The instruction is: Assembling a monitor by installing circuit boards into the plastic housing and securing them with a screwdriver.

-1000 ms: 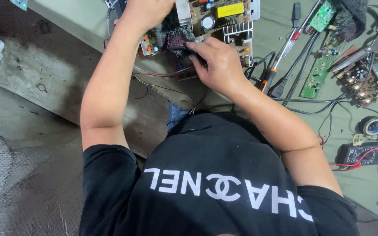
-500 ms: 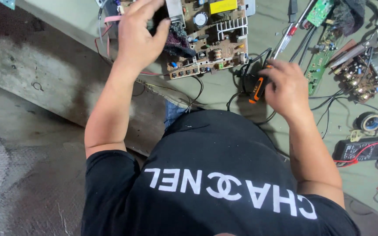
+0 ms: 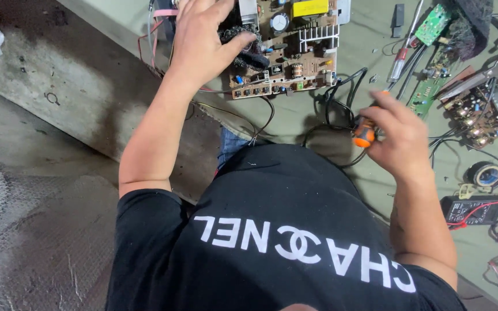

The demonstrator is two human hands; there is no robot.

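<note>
My left hand [image 3: 206, 43] rests on the left part of a brown circuit board [image 3: 295, 49] and grips it at the near edge of the green workbench [image 3: 370, 190]. The board carries a yellow block, a finned metal heat sink and several small parts. My right hand [image 3: 396, 135] is lifted to the right of the board and is closed around a tool with an orange and black handle [image 3: 364, 135]. Black cables [image 3: 335, 103] loop on the bench between the board and that hand.
Further right lie a green circuit board [image 3: 433, 23], a brown board with a heat sink [image 3: 479, 109], a screwdriver [image 3: 402, 57], a roll of tape [image 3: 485, 173] and a black meter with red leads [image 3: 471, 208]. Concrete floor lies to the left.
My right hand left the circuit board, moved right to the orange-handled tool, took hold of it and lifted it. My left hand stayed on the board.
</note>
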